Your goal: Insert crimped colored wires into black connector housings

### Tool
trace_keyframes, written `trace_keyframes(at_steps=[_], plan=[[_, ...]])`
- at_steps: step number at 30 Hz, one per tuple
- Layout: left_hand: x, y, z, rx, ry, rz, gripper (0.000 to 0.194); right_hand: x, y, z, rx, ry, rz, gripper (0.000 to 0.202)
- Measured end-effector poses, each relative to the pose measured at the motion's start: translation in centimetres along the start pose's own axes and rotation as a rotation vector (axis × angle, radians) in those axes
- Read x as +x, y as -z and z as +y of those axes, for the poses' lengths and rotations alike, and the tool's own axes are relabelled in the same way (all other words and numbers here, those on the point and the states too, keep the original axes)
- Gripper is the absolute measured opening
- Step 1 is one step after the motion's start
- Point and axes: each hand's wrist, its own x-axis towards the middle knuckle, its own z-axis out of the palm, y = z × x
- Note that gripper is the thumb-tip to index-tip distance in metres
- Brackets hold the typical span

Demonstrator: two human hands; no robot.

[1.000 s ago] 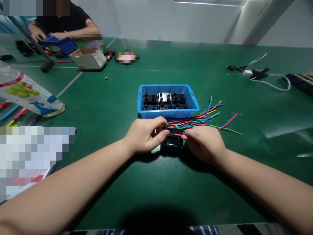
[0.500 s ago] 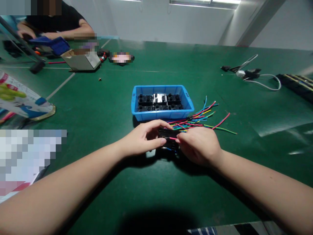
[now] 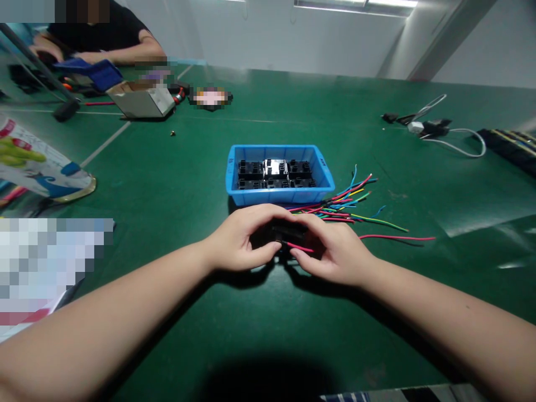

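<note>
Between my two hands is a black plastic part (image 3: 288, 231), partly hidden by the fingers. My left hand (image 3: 247, 237) grips its left side, fingers over the top and thumb at the near edge. My right hand (image 3: 341, 248) curls round its right side, fingertips on top and thumb bent in low. A red wire (image 3: 300, 247) sticks out of the part toward my right thumb. Behind my hands lies a loose bunch of coloured wires (image 3: 345, 215), red, blue, green and yellow. A longer red wire (image 3: 402, 238) runs out to the right from behind my right hand.
A blue bin (image 3: 278, 196) holding several black plastic parts stands just beyond my hands. At left are a printed bag (image 3: 42, 167) and papers (image 3: 46, 268). Farther back are a cardboard box (image 3: 144, 103) and a co-worker's arms (image 3: 138, 53). A white cable (image 3: 460, 131) lies back right.
My right hand has opened from a tight pinch on the red wire and now wraps the black part's right side. The red wire end tilts downward; the longer red wire now lies flatter.
</note>
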Motion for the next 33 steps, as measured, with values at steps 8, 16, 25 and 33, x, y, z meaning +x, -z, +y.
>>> trace_keyframes(at_steps=[8, 16, 25, 33], plan=[[-0.10, -0.19, -0.23, 0.045, 0.005, -0.018, 0.042, -0.04, -0.15, 0.49, 0.018, 0.020, 0.010, 0.043], [-0.10, -0.06, -0.29, 0.098, -0.006, -0.036, 0.042, -0.01, -0.23, 0.55, -0.011, 0.047, 0.060, 0.040], [0.21, 0.07, -0.06, 0.170, 0.016, -0.094, 0.037, -0.07, -0.32, 0.71, -0.012, 0.042, 0.071, 0.038], [0.14, 0.12, 0.14, 0.222, 0.016, -0.113, 0.039, -0.03, -0.24, 0.73, -0.022, 0.060, 0.079, 0.036]])
